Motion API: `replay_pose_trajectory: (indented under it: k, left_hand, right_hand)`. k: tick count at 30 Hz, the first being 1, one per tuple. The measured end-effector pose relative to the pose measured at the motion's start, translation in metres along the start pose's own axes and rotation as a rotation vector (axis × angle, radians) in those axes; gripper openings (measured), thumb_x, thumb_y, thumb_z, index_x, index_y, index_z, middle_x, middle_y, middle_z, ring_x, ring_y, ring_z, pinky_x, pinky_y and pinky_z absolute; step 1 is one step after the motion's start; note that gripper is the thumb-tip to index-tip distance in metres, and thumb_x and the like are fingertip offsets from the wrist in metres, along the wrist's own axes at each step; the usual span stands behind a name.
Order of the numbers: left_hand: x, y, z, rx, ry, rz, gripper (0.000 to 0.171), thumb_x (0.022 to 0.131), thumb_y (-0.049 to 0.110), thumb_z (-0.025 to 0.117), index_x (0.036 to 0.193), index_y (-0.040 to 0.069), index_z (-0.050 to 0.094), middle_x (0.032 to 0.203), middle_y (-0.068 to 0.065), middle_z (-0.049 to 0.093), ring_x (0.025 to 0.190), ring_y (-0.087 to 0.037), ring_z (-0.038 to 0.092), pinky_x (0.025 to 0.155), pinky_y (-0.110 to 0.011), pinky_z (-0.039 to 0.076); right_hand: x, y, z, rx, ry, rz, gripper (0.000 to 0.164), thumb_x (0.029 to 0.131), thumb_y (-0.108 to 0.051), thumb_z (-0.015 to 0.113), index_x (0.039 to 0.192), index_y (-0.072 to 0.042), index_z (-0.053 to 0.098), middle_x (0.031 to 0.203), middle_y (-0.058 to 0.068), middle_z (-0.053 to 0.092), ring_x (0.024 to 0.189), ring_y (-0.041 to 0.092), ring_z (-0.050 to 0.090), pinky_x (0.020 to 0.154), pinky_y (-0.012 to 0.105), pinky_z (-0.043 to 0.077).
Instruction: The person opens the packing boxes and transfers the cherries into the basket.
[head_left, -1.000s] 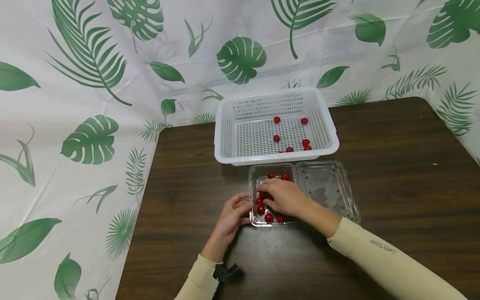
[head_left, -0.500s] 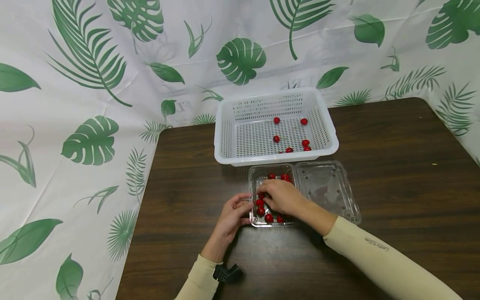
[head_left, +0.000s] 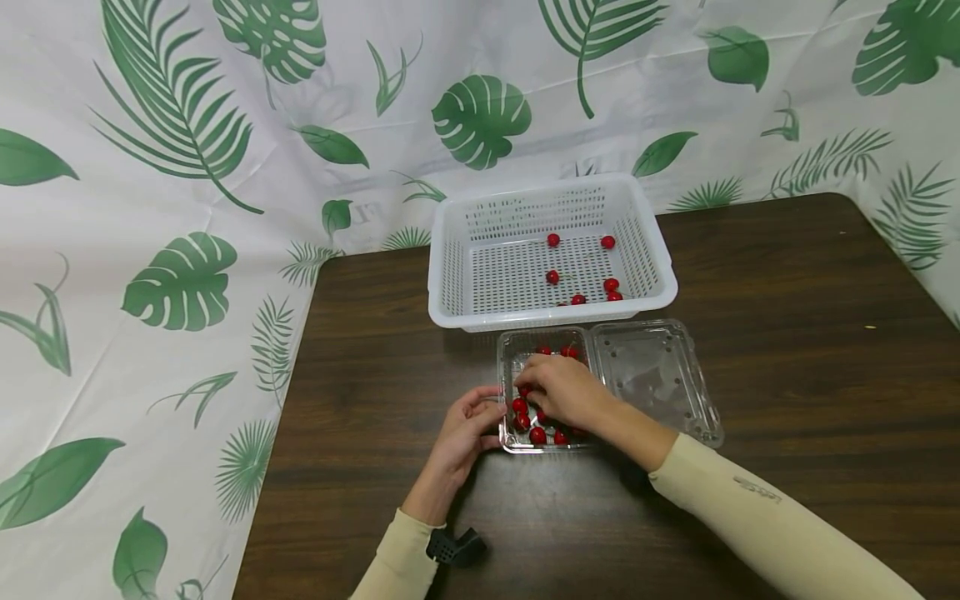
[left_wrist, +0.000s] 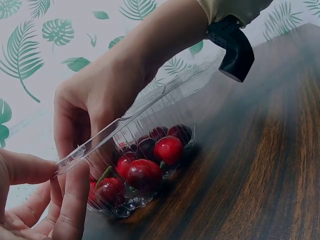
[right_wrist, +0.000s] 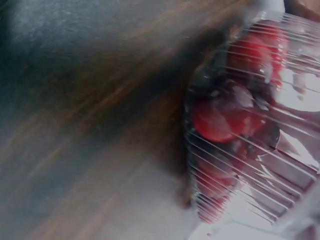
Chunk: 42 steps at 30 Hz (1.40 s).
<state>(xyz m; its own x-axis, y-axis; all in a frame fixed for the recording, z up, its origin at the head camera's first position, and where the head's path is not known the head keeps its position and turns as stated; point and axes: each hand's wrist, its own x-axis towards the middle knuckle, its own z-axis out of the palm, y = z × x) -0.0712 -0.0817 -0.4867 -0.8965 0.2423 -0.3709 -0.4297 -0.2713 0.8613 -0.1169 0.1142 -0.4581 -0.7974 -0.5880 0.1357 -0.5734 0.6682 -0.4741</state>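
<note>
Over dark wood (head_left: 795, 400), the left hand (head_left: 459, 429) pinches a container's rim (head_left: 502, 358).

A dark brown table (head_left: 787, 350) with streaky wood grain spread across the near middle and right, its far corners rounded, a tiny yellowish speck (head_left: 870, 327) lying toward the right. Beyond it and down the left was a white cloth (head_left: 258, 250), creased in places and printed with green leaves (head_left: 482, 122), some notched, some feathery.
</note>
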Motion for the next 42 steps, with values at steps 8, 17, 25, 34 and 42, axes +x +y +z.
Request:
replay_pose_trajectory:
  k: [8,17,25,34,42]
  left_hand:
    - [0.0,0.0,0.0,-0.008,0.001,-0.006,0.029,0.091,-0.001,0.061,0.12,-0.003,0.054,0.086,-0.004,0.062,0.073,-0.014,0.06,0.053,-0.023,0.053]
    - [0.0,0.001,0.0,0.007,-0.002,-0.002,0.037,0.092,0.001,0.061,0.126,-0.008,0.051,0.091,-0.005,0.063,0.077,-0.015,0.061,0.055,-0.024,0.055]
    - [0.0,0.001,0.0,0.009,0.005,0.002,0.039,0.091,0.0,0.062,0.127,-0.009,0.05,0.089,-0.004,0.062,0.077,-0.014,0.06,0.055,-0.024,0.055]
    - [-0.001,0.0,-0.001,0.005,0.014,0.001,0.034,0.09,0.0,0.063,0.122,-0.004,0.054,0.085,-0.002,0.061,0.077,-0.014,0.059,0.053,-0.024,0.054]
    - [-0.001,0.0,-0.002,0.016,0.01,-0.004,0.037,0.09,0.0,0.063,0.125,-0.006,0.052,0.087,-0.003,0.061,0.077,-0.014,0.059,0.053,-0.024,0.055]
  right_hand:
    - [-0.001,-0.003,-0.015,0.075,0.032,0.005,0.021,0.083,-0.008,0.078,0.104,-0.01,0.076,0.095,-0.002,0.066,0.08,0.012,0.061,0.069,0.029,0.053]
    - [-0.002,-0.006,-0.035,0.174,0.107,0.0,0.021,0.084,-0.009,0.078,0.104,-0.01,0.075,0.096,-0.003,0.068,0.071,0.008,0.056,0.062,0.026,0.049]
    - [-0.003,-0.007,-0.064,0.233,0.186,0.022,0.021,0.084,-0.013,0.079,0.104,-0.013,0.075,0.095,-0.004,0.069,0.078,0.008,0.062,0.066,0.032,0.053]
    - [-0.001,0.008,-0.093,0.285,0.259,0.037,0.023,0.084,-0.01,0.079,0.106,-0.01,0.074,0.099,0.001,0.07,0.083,0.016,0.068,0.067,0.033,0.059]
    - [0.0,0.033,-0.102,0.221,0.357,0.112,0.026,0.082,-0.009,0.08,0.108,-0.011,0.075,0.102,0.002,0.069,0.086,0.018,0.066,0.067,0.033,0.058]
